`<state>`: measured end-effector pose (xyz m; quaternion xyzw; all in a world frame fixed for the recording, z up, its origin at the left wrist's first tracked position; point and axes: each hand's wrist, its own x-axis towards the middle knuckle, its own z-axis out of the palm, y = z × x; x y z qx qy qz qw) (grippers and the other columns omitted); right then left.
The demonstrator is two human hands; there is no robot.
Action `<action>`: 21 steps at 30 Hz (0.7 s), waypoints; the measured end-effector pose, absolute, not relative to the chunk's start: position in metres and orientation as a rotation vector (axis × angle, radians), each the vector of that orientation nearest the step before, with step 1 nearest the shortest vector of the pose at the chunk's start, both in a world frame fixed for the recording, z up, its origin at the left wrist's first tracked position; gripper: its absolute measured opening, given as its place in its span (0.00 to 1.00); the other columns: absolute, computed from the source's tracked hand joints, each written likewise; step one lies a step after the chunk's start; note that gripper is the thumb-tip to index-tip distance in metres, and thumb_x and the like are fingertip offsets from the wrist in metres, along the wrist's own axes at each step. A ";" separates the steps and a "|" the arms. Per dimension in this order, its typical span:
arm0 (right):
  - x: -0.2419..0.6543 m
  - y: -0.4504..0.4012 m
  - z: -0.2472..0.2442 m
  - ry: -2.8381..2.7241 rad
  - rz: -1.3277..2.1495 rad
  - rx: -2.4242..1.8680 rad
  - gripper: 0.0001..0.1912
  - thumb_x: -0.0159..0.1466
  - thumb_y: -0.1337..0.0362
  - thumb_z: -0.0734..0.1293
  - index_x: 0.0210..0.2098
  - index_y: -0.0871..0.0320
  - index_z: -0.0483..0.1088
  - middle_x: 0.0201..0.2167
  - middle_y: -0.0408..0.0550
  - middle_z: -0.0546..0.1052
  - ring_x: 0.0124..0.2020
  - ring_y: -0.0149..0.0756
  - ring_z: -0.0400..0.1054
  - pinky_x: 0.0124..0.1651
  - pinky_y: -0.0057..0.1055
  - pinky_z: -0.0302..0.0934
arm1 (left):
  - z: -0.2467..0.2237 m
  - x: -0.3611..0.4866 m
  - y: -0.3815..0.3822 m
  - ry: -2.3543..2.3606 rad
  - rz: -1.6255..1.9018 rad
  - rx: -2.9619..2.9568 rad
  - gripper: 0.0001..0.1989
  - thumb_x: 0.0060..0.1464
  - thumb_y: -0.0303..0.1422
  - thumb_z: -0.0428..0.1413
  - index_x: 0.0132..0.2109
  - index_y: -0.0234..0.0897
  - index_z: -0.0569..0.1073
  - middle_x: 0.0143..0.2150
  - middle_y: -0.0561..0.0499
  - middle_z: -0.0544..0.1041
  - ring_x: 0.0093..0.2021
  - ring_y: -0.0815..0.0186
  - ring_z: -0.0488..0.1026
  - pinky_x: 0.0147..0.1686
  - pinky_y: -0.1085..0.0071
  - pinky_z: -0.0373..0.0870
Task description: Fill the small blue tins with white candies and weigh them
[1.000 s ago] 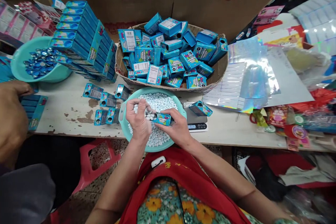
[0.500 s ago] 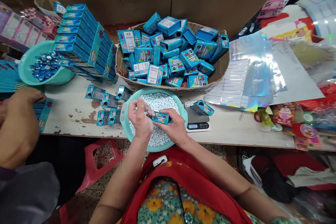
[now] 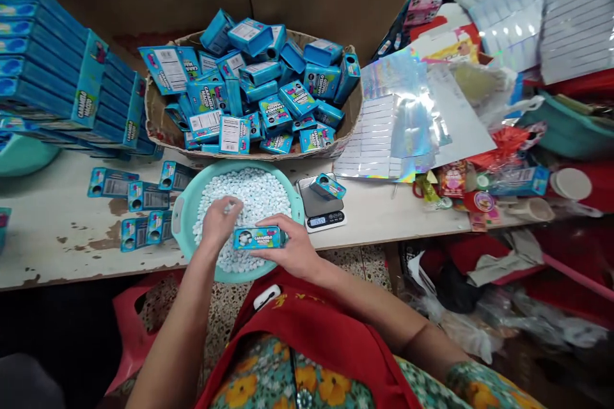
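Observation:
My right hand (image 3: 293,244) grips a small blue candy box (image 3: 261,238) between thumb and fingers, above the near side of a turquoise bowl (image 3: 178,220). White candies show in the round hole at the box's left end. Small pale candies (image 3: 254,188) fill the bowl. Just left of the box, my left hand (image 3: 219,225) hovers over the candies with its fingers curled in; whatever they may hold is hidden. To the right of the bowl, a digital kitchen scale (image 3: 314,201) carries another blue box (image 3: 329,186), tilted on its plate.
A torn carton (image 3: 254,154) behind the bowl is heaped with blue boxes. Several boxes (image 3: 148,197) lie to the left, before a tall stack of blue boxes (image 3: 57,64). Shiny printed sheets (image 3: 374,134) lie right of the carton. A pink stool (image 3: 129,332) stands below the table.
My view has swung to the right. My left hand has drawn away from the box's hole, down toward the candies. The box stays in my right hand, its hole now uncovered.

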<state>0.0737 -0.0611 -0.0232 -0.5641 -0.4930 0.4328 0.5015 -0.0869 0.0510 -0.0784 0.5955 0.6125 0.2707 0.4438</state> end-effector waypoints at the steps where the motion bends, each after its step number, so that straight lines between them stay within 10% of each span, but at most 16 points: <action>1: 0.081 -0.069 -0.022 -1.187 1.051 -1.348 0.21 0.49 0.58 0.76 0.41 0.55 0.72 0.38 0.46 0.76 0.42 0.36 0.71 0.47 0.32 0.65 | -0.083 -0.090 0.049 1.482 0.541 1.657 0.11 0.44 0.41 0.60 0.30 0.38 0.73 0.32 0.47 0.74 0.38 0.59 0.70 0.36 0.68 0.67; 21: 0.218 -0.198 -0.045 -0.570 0.817 -1.805 0.19 0.49 0.61 0.76 0.40 0.55 0.72 0.38 0.46 0.76 0.37 0.36 0.71 0.41 0.34 0.66 | -0.051 0.088 0.043 0.807 0.189 2.517 0.22 0.54 0.29 0.55 0.56 0.42 0.66 0.57 0.47 0.66 0.53 0.58 0.64 0.51 0.63 0.64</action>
